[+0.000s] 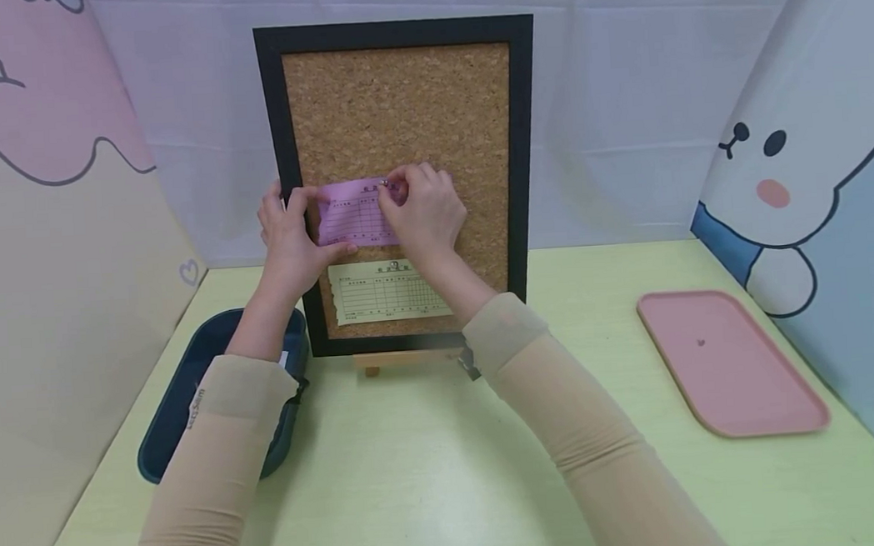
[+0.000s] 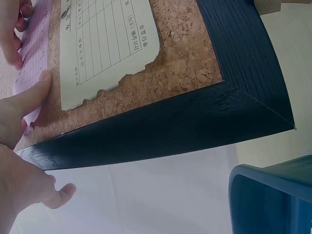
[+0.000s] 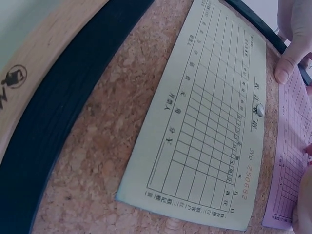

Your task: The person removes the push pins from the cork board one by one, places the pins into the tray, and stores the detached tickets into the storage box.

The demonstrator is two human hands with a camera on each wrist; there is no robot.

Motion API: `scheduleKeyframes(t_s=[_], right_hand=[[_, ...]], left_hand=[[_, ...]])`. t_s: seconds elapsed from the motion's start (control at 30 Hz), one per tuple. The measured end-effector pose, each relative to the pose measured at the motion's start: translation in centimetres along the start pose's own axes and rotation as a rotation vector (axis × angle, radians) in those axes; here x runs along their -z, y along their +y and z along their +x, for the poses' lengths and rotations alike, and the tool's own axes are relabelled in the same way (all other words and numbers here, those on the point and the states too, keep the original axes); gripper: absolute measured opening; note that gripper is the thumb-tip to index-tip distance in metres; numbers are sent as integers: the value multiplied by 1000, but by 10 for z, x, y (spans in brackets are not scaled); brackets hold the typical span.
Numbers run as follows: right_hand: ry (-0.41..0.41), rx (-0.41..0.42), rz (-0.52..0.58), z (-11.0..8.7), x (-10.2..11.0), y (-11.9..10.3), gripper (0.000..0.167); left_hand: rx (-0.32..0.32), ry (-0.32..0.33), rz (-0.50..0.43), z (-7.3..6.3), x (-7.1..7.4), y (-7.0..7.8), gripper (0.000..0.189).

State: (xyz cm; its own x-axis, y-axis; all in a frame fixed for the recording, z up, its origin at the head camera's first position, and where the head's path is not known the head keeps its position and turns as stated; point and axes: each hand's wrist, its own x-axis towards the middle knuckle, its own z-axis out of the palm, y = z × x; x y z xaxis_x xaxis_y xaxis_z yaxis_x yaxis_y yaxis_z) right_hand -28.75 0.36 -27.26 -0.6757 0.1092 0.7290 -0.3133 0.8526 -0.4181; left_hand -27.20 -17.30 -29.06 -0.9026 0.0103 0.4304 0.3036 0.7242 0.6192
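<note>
Holds a pink slip flat to the cork, left of centre, directly between left hand and right hand. Runs, along its long axis, from side to side and nearly level, above the cream slip and parted from it by a narrow strip of bare cork. With left hand, spans the slip's left end, thumb at the lower edge and forefinger near the upper corner, spread wide and bearing on the paper rather than curled round it. With right hand, pinches something small and bright, most likely a pin, thumb and forefinger close together near the middle of the upper edge. No telling a nearer hand, with both at the paper. Seems to turn, as a judgement, on the meeting of pin and upper edge (much like the cream slip's tack, also about mid-edge).

Cannot tell the depth of the pin: loses its point behind fingertips and paper. Loses the pink slip's right end under right hand, and, in the head view, the cream slip's right end behind right arm. Shows left hand's other fingers beyond the black frame, any contact there hard to make out. Hides much of the blue bin behind left sleeve.
</note>
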Motion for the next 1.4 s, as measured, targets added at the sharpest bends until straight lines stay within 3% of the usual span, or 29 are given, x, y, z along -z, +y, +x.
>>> scheduleKeyframes(t_s=[0.4, 0.67, 0.87, 1.0, 1.17, 1.4], right_hand=[[26, 0, 22, -1, -2, -2, 16], [0, -7, -13, 0, -2, -5, 15], [19, 9, -34, 1, -3, -5, 14], [21, 18, -52, 2, -2, -6, 16], [7, 24, -61, 4, -2, -8, 16], [-20, 44, -88, 5, -3, -8, 12]], left_hand=[[-77, -65, 48, -1, 7, -9, 65], [-77, 32, -45, -1, 6, -14, 58], [-100, 61, -180, 0, 5, -15, 27], [-65, 84, -239, 2, 4, -15, 40], [-8, 115, -237, 1, 0, -15, 34], [4, 160, -243, 2, -5, -14, 29]])
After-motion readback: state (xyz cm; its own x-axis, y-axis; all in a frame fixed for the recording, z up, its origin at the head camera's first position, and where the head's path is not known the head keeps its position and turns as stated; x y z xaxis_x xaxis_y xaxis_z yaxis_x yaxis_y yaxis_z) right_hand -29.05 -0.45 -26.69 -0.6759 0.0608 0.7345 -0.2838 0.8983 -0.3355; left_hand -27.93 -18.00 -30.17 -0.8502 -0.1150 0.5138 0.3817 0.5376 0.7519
